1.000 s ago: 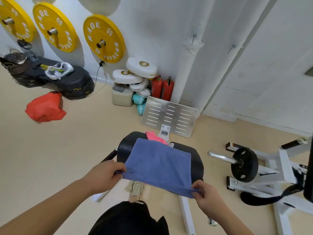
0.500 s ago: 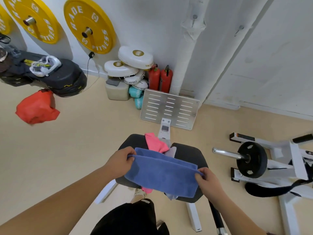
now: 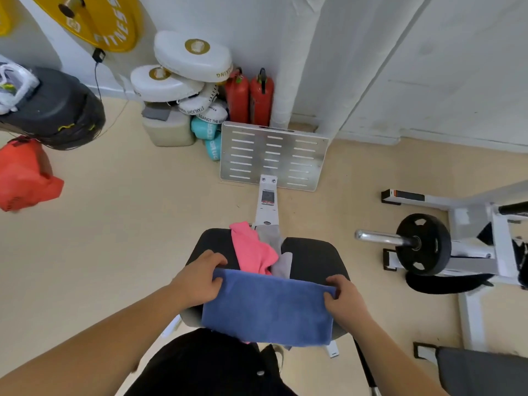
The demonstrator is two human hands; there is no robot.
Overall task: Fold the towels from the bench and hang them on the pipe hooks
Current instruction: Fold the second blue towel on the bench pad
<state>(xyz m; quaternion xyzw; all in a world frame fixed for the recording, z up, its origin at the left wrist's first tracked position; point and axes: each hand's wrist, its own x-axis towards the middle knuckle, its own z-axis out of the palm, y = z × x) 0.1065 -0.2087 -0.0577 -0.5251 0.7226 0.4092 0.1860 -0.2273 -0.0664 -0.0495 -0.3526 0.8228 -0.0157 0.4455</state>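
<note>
A blue towel (image 3: 268, 308), folded in half, lies across the near part of the black padded bench (image 3: 311, 258). My left hand (image 3: 197, 278) grips its far left corner and my right hand (image 3: 343, 298) grips its far right corner. Beyond the blue towel a pink towel (image 3: 251, 248) and a grey towel (image 3: 278, 252) lie crumpled on the bench. A white wrapped pipe (image 3: 297, 58) runs up the wall behind; no hooks show in this view.
A slotted metal footplate (image 3: 274, 155) stands ahead of the bench. Two red extinguishers (image 3: 250, 97), white boxing pads (image 3: 183, 70) and a yellow weight plate (image 3: 94, 15) line the wall. A white rack with a black plate (image 3: 423, 244) is at right; a red bag (image 3: 23, 175) at left.
Both hands carried the near edge of the blue towel away from me and laid it over the far edge, folding the towel in half. The camera tilted further down.
</note>
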